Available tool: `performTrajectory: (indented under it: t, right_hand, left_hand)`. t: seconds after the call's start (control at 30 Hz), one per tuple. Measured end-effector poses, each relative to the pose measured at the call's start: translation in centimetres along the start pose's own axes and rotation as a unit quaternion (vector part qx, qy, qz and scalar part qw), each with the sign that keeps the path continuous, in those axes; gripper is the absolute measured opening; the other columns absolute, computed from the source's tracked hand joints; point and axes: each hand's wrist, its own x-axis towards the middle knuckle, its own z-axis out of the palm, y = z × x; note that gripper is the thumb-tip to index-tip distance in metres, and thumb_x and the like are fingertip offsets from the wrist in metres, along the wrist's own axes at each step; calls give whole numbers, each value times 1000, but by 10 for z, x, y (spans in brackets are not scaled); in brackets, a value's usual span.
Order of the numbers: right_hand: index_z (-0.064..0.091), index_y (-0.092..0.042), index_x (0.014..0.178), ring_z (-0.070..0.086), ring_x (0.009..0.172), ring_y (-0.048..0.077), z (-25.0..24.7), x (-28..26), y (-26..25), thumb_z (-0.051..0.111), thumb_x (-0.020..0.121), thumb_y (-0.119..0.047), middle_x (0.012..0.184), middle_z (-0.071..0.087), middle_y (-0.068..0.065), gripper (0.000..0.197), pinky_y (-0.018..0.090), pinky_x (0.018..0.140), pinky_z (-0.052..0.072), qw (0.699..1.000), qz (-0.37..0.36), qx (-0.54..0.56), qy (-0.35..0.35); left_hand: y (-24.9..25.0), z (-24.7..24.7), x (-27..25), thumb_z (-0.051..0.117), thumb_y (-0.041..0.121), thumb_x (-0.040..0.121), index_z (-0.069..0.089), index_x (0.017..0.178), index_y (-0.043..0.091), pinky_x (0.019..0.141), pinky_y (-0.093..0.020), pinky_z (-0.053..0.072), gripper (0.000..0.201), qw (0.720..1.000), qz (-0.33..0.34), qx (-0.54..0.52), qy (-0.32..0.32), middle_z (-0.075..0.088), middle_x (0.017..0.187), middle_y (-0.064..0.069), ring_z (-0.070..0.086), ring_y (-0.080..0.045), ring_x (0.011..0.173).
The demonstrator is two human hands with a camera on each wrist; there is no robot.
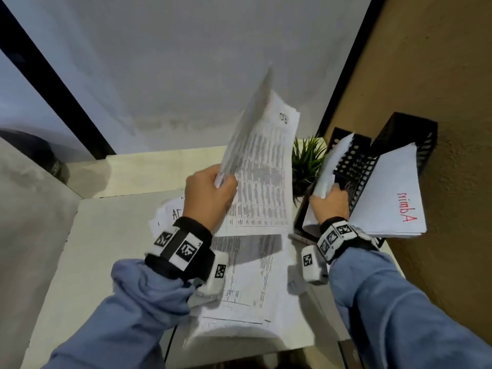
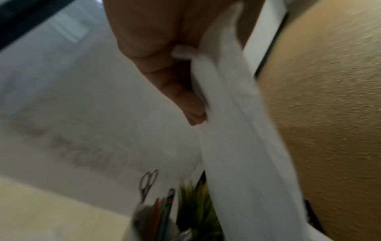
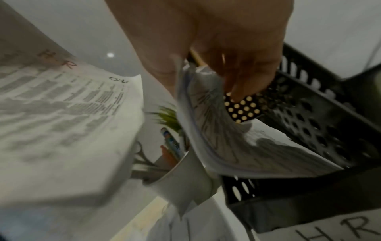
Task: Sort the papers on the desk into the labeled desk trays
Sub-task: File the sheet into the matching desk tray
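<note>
My left hand (image 1: 221, 182) grips the lower edge of a bundle of printed sheets (image 1: 259, 161), held upright above the desk; the top sheet (image 3: 62, 122) has "H.R" written in red. In the left wrist view the thumb (image 2: 179, 91) presses against those white sheets (image 2: 237, 130). My right hand (image 1: 326, 193) pinches a curled printed sheet (image 1: 332, 161) at the mouth of a black perforated tray (image 1: 356, 166). From the right wrist, that sheet (image 3: 226, 138) droops into the tray (image 3: 319, 122), which has an "H.R" label (image 3: 340, 228) below it. A pile of papers (image 1: 250, 283) lies on the desk.
Stacked black trays (image 1: 410, 134) stand against the brown wall at right, with an "Admin" label sheet (image 1: 394, 193) hanging from one. A small green plant (image 1: 306, 161) and a cup with scissors and pens (image 2: 156, 203) stand just left of the trays. A grey wall is behind.
</note>
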Motion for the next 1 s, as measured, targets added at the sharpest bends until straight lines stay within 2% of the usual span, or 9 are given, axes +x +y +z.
performTrajectory:
  t: [0.07, 0.17, 0.3, 0.37, 0.47, 0.53, 0.7, 0.87, 1.0]
  right_hand:
    - [58, 5, 110, 59, 99, 37, -8, 9, 9, 52, 82, -5, 109, 60, 24, 31, 31, 74, 43, 999, -5, 40, -13]
    - [60, 4, 99, 58, 93, 37, -24, 15, 16, 45, 80, -4, 100, 60, 25, 25, 29, 72, 43, 997, -40, 60, 4]
    - [58, 4, 104, 54, 105, 36, -50, 17, 23, 44, 83, -5, 115, 55, 21, 27, 33, 85, 43, 997, -70, 26, 15]
    - [57, 4, 115, 53, 110, 35, -60, 16, 23, 45, 85, -2, 122, 54, 21, 33, 32, 88, 42, 996, -82, 19, 24]
    - [60, 0, 112, 54, 103, 37, -74, 17, 16, 47, 85, -2, 114, 56, 22, 31, 31, 80, 39, 994, -104, 15, 40]
    - [64, -6, 103, 55, 97, 37, -80, 19, 12, 48, 83, -3, 106, 57, 21, 26, 29, 74, 35, 992, -120, 5, 42]
    - [61, -12, 118, 56, 98, 35, -77, 20, 7, 50, 85, -11, 108, 54, 16, 35, 34, 81, 44, 988, -144, -27, 49]
    - [45, -20, 137, 54, 102, 38, -46, 5, 21, 50, 87, -12, 114, 47, 16, 51, 40, 86, 45, 987, -121, -99, -41]
    - [45, -15, 138, 54, 105, 37, -40, 3, 25, 49, 88, -10, 117, 49, 16, 50, 39, 86, 44, 990, -115, -75, -21]
  left_hand:
    - [17, 8, 8, 54, 7, 81, 54, 58, -3, 44, -24, 40, 25, 999, 14, 23, -22, 52, 51, -15, 45, -16, 44]
    - [41, 25, 16, 58, 8, 79, 52, 52, 6, 42, -17, 34, 28, 996, 40, 56, -49, 51, 48, -10, 39, -10, 41]
    - [63, 63, 26, 56, 16, 82, 51, 55, 18, 47, -23, 34, 27, 980, 84, 151, -98, 51, 52, 0, 44, -14, 47]
    - [69, 82, 31, 54, 18, 83, 58, 65, 14, 49, -23, 36, 19, 966, 106, 208, -111, 54, 59, -2, 49, -17, 54]
    - [74, 116, 39, 52, 19, 84, 65, 83, 5, 66, -32, 50, 20, 949, 117, 259, -136, 63, 78, -12, 61, -31, 74]
    - [74, 139, 44, 51, 19, 86, 65, 89, 4, 71, -33, 48, 20, 943, 110, 272, -160, 65, 88, -15, 62, -33, 83]
    - [56, 183, 51, 54, 16, 86, 67, 92, 3, 73, -34, 49, 20, 951, 44, 222, -211, 67, 91, -17, 63, -34, 87]
    - [16, 201, 40, 62, 25, 85, 53, 125, 8, 86, -33, 48, 45, 942, -30, 174, -284, 65, 110, -13, 62, -30, 102]
    - [-2, 189, 38, 66, 33, 83, 44, 133, 13, 90, -36, 51, 58, 961, -45, 88, -259, 62, 117, -6, 61, -24, 104]
